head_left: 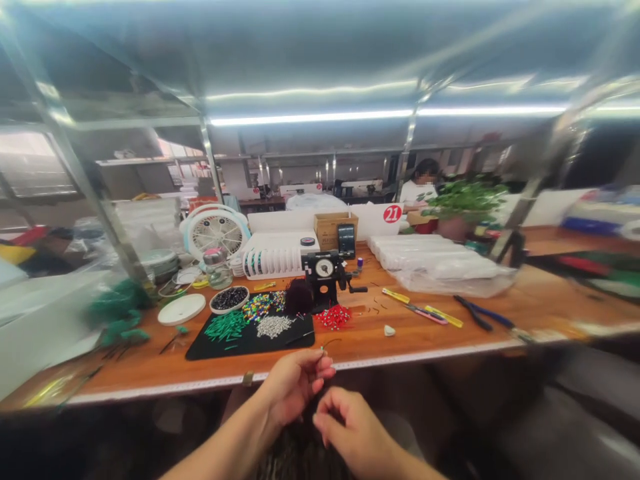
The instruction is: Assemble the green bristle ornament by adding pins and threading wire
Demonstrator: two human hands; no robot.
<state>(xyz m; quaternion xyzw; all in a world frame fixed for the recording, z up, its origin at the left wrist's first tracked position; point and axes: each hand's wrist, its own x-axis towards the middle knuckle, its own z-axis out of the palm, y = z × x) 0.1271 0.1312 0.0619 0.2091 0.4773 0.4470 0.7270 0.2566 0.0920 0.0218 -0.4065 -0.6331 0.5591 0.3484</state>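
Note:
At the table's front edge, my left hand (295, 383) pinches a tiny piece with a thin dark strand (331, 342) sticking out to the right. Just below and to the right is my right hand (353, 420), its fingers curled closed; whatever they may hold is hidden. Beyond my hands lies a black mat (205, 348) bearing green slim pieces (225, 327), silvery beads (274, 327) and multicoloured beads (257, 307). Red pieces (336, 317) are heaped at the mat's right, in front of a black hand-cranked device (325, 283) with a round dial.
Pliers (473, 313), yellow-handled cutters (425, 313) and a small white lump (389, 331) lie to the right. At left stand a bowl of black beads (229, 300), a white lid (181, 309) and a fan (217, 235). Wrapped white rolls (440, 257) lie behind; a person (417, 190) sits farther back.

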